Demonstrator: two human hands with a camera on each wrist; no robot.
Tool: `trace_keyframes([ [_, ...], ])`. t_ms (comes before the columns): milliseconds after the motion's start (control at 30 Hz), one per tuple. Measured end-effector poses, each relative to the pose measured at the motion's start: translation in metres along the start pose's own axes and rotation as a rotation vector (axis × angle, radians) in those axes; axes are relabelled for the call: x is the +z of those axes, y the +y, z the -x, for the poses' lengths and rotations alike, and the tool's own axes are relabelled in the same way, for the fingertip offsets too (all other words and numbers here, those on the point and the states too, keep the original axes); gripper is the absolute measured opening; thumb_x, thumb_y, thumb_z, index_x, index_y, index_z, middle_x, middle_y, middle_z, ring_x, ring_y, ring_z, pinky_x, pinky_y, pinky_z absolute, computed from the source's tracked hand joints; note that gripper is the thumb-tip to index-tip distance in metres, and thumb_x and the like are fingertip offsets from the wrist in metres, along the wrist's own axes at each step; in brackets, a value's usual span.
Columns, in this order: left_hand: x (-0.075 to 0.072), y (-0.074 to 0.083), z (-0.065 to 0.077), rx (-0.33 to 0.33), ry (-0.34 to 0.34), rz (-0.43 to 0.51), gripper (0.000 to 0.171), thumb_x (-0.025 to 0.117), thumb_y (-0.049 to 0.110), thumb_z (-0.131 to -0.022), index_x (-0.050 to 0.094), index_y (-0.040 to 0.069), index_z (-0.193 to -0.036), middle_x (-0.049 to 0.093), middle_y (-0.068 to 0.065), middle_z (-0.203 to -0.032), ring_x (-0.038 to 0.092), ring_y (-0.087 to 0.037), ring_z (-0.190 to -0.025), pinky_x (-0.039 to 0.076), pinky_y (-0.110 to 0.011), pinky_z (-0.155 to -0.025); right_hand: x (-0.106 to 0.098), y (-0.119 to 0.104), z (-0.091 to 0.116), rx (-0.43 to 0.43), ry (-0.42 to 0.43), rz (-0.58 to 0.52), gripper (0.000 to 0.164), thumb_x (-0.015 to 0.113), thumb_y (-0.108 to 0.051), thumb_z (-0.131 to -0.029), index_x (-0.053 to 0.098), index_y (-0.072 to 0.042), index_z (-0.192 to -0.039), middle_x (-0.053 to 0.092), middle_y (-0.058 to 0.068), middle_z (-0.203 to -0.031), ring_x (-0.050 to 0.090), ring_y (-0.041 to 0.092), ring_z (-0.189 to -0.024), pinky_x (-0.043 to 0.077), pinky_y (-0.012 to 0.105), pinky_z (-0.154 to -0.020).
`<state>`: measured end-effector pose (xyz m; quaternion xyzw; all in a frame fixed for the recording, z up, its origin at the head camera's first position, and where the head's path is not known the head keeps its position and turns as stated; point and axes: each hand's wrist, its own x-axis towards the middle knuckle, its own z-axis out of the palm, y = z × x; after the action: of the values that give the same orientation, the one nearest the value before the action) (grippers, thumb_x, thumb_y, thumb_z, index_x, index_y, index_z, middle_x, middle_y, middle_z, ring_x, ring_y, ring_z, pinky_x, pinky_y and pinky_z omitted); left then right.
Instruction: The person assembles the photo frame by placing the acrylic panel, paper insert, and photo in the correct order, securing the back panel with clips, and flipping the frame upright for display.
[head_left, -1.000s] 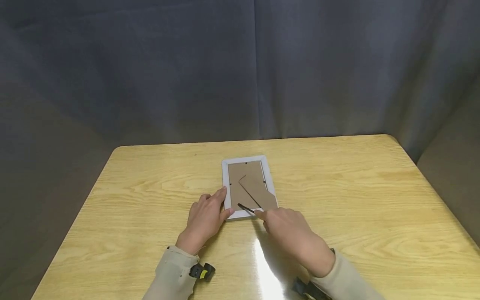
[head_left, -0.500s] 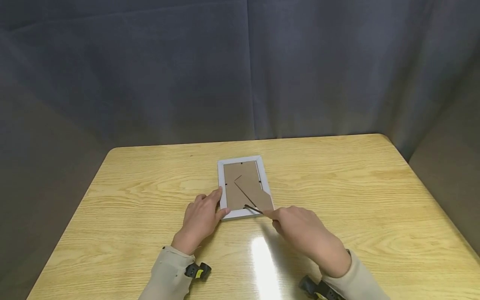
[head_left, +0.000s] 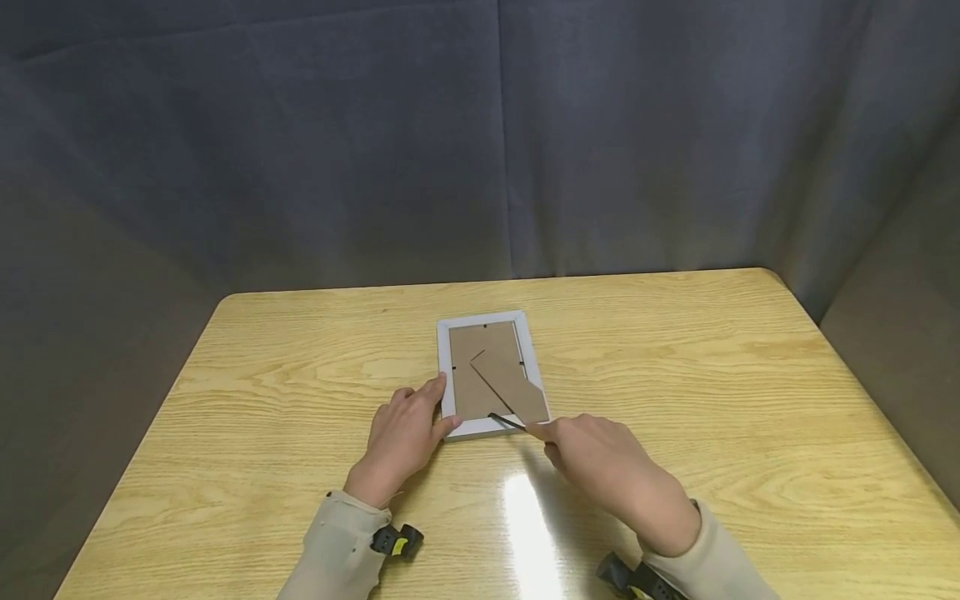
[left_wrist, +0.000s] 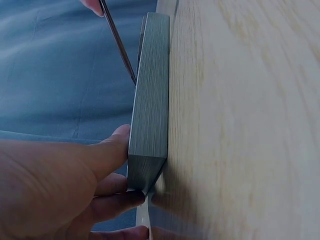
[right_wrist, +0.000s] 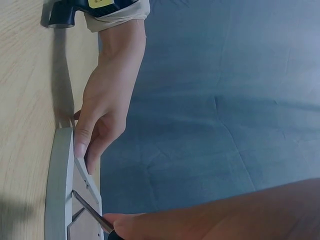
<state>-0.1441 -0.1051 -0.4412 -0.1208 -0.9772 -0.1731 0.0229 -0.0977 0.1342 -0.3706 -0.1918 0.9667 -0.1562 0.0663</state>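
Observation:
A white picture frame (head_left: 532, 358) lies face down on the table, its brown backing board (head_left: 472, 387) showing. Small black tabs sit along the inner edges, and a stand leg (head_left: 517, 383) lies flat against the board. My left hand (head_left: 402, 437) grips the frame's near left corner, thumb on top and fingers along the side. In my right hand (head_left: 611, 467) is a slim screwdriver (right_wrist: 90, 207) with a metal shaft; its black handle is mostly hidden by the fingers. The screwdriver's tip is at the near inner edge of the frame, by the tab there.
The wooden table (head_left: 300, 358) extends around the frame on all sides. A dark grey curtain (head_left: 337, 150) hangs behind its far edge. Black wrist straps with camera mounts (head_left: 397, 542) sit at both sleeves.
The screwdriver's tip has shifted right along the near inner edge to the tab, the right hand moving with it. Over the last half second both hands hold almost still.

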Motion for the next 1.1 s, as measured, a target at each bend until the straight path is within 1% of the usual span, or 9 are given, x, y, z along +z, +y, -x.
trace_keyframes([
  [167, -0.0003, 0.0009, 0.0003, -0.002, -0.001, -0.001, 0.067, 0.06, 0.042, -0.087, 0.044, 0.007, -0.142, 0.05, -0.01, -0.14, 0.052, -0.037, -0.113, 0.045, -0.052, -0.086, 0.0005, 0.0006, -0.0001, -0.011, 0.007, 0.015, 0.042, 0.048, -0.005, -0.087, 0.068, -0.02, -0.121, 0.025, -0.007, -0.051, 0.021, 0.01, -0.048, 0.023, 0.024, -0.041],
  [400, -0.0005, 0.0016, -0.0004, -0.003, -0.001, -0.002, 0.068, 0.06, 0.042, -0.087, 0.044, 0.006, -0.142, 0.05, -0.01, -0.14, 0.052, -0.036, -0.113, 0.046, -0.052, -0.085, 0.0004, 0.002, 0.0007, -0.019, 0.016, 0.029, 0.043, 0.05, -0.004, -0.086, 0.069, -0.024, -0.119, 0.025, -0.008, -0.051, 0.022, 0.009, -0.048, 0.024, 0.025, -0.04],
  [867, 0.0004, 0.0008, -0.0016, -0.003, -0.001, -0.003, 0.068, 0.06, 0.043, -0.087, 0.044, 0.006, -0.142, 0.05, -0.009, -0.14, 0.052, -0.036, -0.114, 0.045, -0.051, -0.086, 0.0013, -0.0023, 0.0004, 0.011, 0.01, 0.052, 0.044, 0.052, -0.004, -0.085, 0.068, -0.026, -0.119, 0.027, -0.005, -0.051, 0.024, 0.011, -0.049, 0.027, 0.027, -0.04],
  [1100, 0.0011, -0.0008, -0.001, 0.002, 0.001, -0.009, 0.068, 0.06, 0.043, -0.087, 0.044, 0.007, -0.142, 0.05, -0.009, -0.14, 0.053, -0.036, -0.113, 0.046, -0.051, -0.085, 0.0046, -0.0036, -0.0018, 0.014, -0.001, 0.058, 0.04, 0.052, -0.003, -0.085, 0.07, -0.026, -0.114, 0.031, -0.004, -0.052, 0.027, 0.011, -0.049, 0.03, 0.028, -0.04],
])
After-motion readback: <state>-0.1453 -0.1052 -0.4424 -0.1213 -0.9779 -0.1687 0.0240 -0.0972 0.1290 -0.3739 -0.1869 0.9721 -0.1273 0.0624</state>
